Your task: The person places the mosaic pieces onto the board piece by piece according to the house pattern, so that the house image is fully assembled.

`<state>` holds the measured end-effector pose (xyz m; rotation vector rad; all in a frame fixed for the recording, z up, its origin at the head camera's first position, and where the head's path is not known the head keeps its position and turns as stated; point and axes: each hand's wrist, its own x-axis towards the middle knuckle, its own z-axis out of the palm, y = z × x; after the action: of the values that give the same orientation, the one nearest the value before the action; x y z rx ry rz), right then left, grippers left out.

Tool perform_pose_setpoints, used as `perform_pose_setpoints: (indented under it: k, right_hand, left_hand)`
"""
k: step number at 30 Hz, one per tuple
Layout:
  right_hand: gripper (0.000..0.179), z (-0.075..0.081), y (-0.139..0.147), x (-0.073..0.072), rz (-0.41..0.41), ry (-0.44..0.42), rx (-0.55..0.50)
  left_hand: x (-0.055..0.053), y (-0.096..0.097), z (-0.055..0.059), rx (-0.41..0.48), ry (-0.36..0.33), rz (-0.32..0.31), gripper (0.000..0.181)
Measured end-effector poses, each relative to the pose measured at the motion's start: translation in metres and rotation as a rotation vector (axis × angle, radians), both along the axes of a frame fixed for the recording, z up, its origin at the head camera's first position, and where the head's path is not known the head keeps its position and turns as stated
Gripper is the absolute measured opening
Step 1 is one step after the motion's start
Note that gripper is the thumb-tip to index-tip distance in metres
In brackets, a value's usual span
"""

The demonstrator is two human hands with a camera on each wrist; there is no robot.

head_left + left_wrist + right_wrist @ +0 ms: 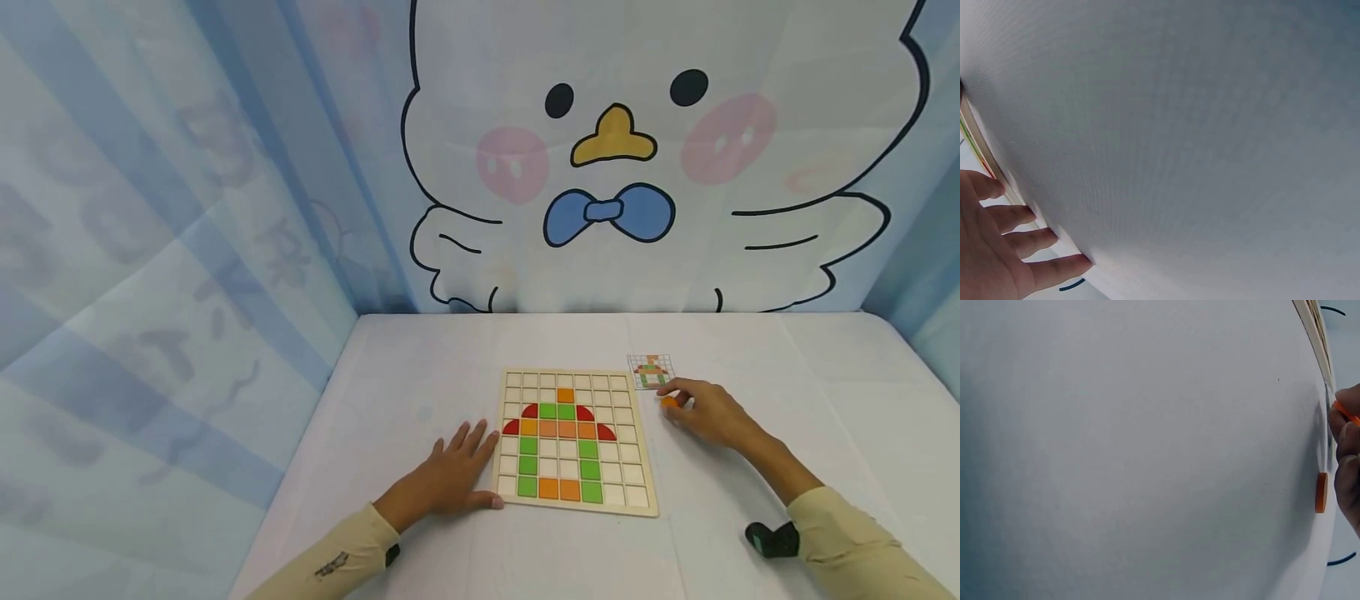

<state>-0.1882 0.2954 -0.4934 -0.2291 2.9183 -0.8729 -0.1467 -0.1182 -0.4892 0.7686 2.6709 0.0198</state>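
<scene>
A square grid board (pixel 625 383) lies on the white table, with green, red and orange pieces set in its cells. My left hand (pixel 452 475) rests with spread fingers along the board's left edge; its fingers (pixel 1060 270) also show in the left wrist view. Right of the board, my right hand (pixel 708 412) pinches an orange piece (pixel 669 402) between thumb and fingers. A second orange piece (pixel 1321 492) lies on the table below that hand in the right wrist view. Near the right fingertips is a small pattern card (pixel 651 371) with a similar coloured figure.
The white tabletop (pixel 817 392) stretches to both sides of the board. Behind it hangs a curtain (pixel 517 258) with a cartoon bird, and another blue curtain (pixel 187 292) borders the left. A dark device (pixel 772 540) sits at the right cuff.
</scene>
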Motion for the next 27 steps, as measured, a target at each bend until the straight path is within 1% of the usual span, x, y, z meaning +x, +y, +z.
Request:
perform_pose_setpoints:
  k: [5,10,16,20,27]
  right_hand:
    - [0.027,0.005,-0.004,-0.002,0.012,-0.017,-0.063]
    - [0.033,0.009,-0.008,-0.006,0.011,-0.066,-0.150]
    - [0.035,0.011,-0.016,-0.013,0.072,-0.120,-0.243]
    - [0.032,0.010,-0.024,-0.019,0.108,-0.119,-0.268]
    - [0.030,0.010,-0.044,-0.031,0.107,-0.116,-0.278]
  left_hand:
    - [0.000,-0.001,0.001,0.003,0.004,-0.002,0.101]
    - [0.001,-0.002,0.002,0.012,0.010,-0.011,0.100]
    - [0.001,-0.002,0.003,0.014,-0.003,-0.005,0.100]
    - [0.001,-0.001,0.003,0.009,-0.001,-0.008,0.101]
    - [0.001,-0.002,0.001,0.024,0.013,-0.014,0.100]
